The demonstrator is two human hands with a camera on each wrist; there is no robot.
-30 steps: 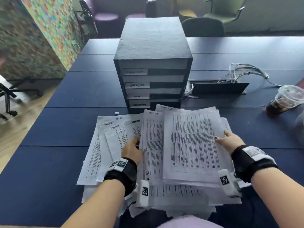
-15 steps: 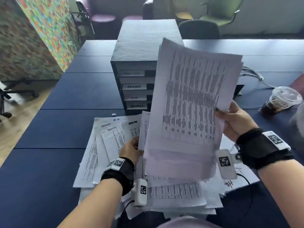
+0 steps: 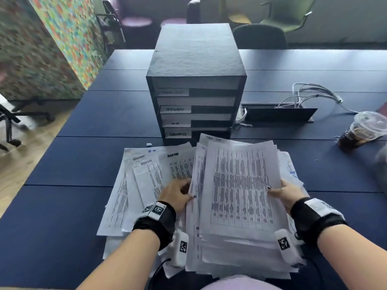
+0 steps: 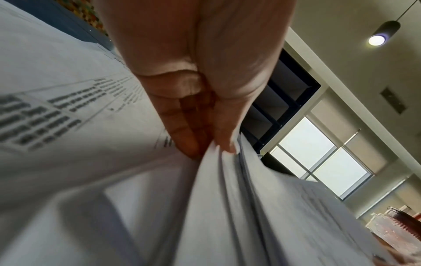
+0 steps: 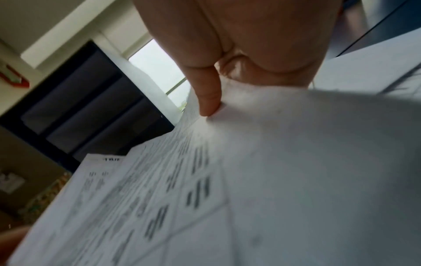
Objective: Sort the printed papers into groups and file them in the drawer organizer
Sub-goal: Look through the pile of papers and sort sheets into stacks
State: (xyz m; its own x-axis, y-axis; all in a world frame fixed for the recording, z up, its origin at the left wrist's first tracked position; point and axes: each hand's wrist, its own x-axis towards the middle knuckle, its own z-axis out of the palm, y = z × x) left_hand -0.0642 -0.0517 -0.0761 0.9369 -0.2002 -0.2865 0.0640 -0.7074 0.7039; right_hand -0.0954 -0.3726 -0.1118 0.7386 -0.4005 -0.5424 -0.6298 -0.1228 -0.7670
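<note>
A thick stack of printed papers (image 3: 238,185) lies in front of me on the dark blue table (image 3: 62,227), on top of a wider spread. My right hand (image 3: 282,192) grips its right edge, thumb on the top sheet (image 5: 296,180). My left hand (image 3: 178,193) pinches the stack's left edge (image 4: 218,180) between thumb and fingers. More sheets headed ADMIN (image 3: 150,174) fan out to the left. The black drawer organizer (image 3: 194,84) stands just behind the papers, its drawers bearing white labels, one reading ADMIN (image 3: 175,109).
An iced drink in a plastic cup (image 3: 362,130) lies at the right of the table. A cable box with white wires (image 3: 280,114) sits right of the organizer. Chairs (image 3: 259,36) stand behind the table; a colourful panel (image 3: 62,38) is at the left.
The right hand had lifted the stack upright half a second ago; now the stack is back down flat on the pile, and the left hand has taken hold of its left edge.
</note>
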